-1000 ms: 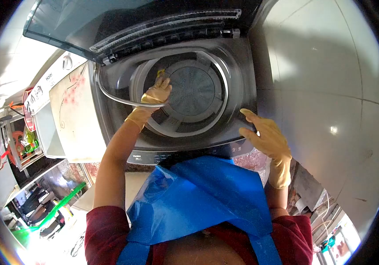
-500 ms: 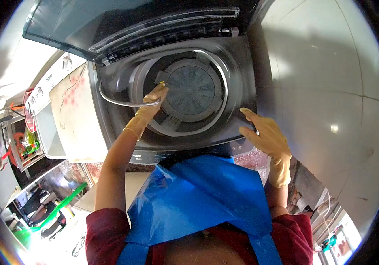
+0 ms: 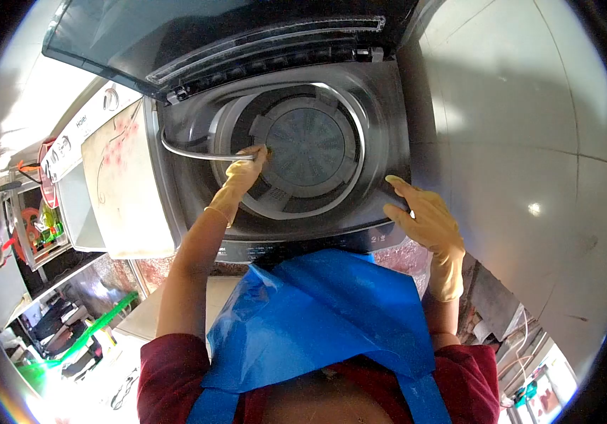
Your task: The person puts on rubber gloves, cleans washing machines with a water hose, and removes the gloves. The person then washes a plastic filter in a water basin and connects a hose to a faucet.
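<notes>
In a yellow glove, my left hand point(image 3: 244, 170) is closed around the end of a thin silvery hose point(image 3: 194, 154), over the left side of the washing machine's drum point(image 3: 305, 147). The hose curves in from the left rim of the machine. My right hand point(image 3: 427, 218), gloved too, has its fingers apart and holds nothing. It is at the right front corner of the dark top-loading washing machine point(image 3: 381, 177); whether the fingertips touch the casing I cannot tell. The raised lid point(image 3: 232, 35) stands at the back.
A white appliance with a floral panel point(image 3: 123, 184) adjoins the machine on the left. A pale tiled wall point(image 3: 508, 141) rises on the right. My blue apron point(image 3: 317, 318) reaches the machine's front edge. Shelves with clutter point(image 3: 56, 325) are at the lower left.
My left hand has turned and shifted slightly, with the hose end tilted more level and a little higher in view. My right hand has stayed almost still.
</notes>
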`<state>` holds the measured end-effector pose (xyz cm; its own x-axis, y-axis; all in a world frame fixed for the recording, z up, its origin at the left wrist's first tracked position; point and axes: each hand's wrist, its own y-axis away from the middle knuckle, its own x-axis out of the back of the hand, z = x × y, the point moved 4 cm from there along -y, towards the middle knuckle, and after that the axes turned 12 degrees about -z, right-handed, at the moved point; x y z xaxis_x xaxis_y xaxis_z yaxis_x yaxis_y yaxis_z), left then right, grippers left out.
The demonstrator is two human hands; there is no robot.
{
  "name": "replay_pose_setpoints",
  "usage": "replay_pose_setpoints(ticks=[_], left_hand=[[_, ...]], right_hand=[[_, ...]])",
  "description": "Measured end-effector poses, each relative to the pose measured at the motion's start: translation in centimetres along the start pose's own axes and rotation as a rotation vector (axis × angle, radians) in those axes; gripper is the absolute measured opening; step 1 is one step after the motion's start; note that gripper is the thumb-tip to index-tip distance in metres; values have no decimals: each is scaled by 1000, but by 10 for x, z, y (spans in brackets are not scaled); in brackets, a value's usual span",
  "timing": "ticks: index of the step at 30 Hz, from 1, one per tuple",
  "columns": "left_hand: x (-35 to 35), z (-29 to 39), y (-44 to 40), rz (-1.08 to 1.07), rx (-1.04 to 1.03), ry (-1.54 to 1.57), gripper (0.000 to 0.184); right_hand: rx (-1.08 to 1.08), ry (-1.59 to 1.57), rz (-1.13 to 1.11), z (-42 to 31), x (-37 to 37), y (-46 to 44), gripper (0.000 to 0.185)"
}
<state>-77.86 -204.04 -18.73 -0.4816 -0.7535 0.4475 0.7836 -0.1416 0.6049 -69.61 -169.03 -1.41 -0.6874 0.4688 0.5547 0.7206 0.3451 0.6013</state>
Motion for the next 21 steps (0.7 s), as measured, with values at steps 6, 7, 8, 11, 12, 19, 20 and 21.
replay_pose_setpoints(ticks=[6, 7, 8, 11, 12, 19, 20, 21], left_hand=[[-19, -25, -37, 274, -149, 637, 35], [-19, -21, -35, 277, -149, 639, 35], [-21, -20, -33, 235, -67, 672, 35], [-18, -15, -15, 89, 67, 600, 36], [-17, -12, -8, -18, 120, 494, 36], [5, -6, 8, 36, 319, -226, 37], [4, -16, 0, 139, 210, -100, 37], [1, -27, -9, 242, 100, 26, 38]], right_hand=[[7, 37, 0, 0, -3, 0, 55], [8, 40, -2, 1, -3, 0, 55], [-2, 35, -4, 3, -5, -1, 56], [-16, 30, -10, 4, -5, -2, 56], [-23, 27, -13, 3, -5, -2, 56], [16, 64, 29, -2, -2, -2, 56], [9, 53, 6, -1, -3, -4, 56], [1, 42, -15, -1, -3, -5, 55]])
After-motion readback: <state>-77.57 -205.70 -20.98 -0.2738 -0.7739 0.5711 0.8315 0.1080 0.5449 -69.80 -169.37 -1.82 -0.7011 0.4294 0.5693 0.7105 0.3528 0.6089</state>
